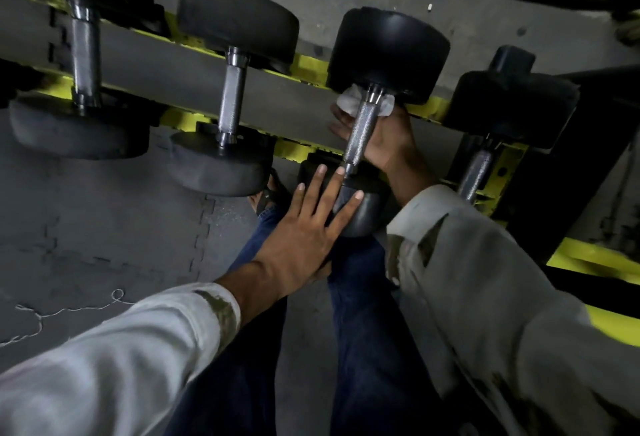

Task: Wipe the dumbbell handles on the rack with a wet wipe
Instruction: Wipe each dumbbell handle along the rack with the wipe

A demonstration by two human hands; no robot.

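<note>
The yellow rack [308,63] carries its weights on narrow rails, so your biggest risk is the dumbbell [388,51] you are working on rolling or tipping off them if you drag hard along its handle [360,130]. Your left hand [304,227] lies flat, fingers straight, on the near head. It steadies the weight but grips nothing, so a slip there leaves it loose above your legs [363,314]. Your right hand [391,141] cups the handle from underneath, fingers curled round it, holding the wet wipe [348,101] bunched at the far end. Bunched like that, it may snag on the knurling, tear, or miss the handle's upper side.
</note>
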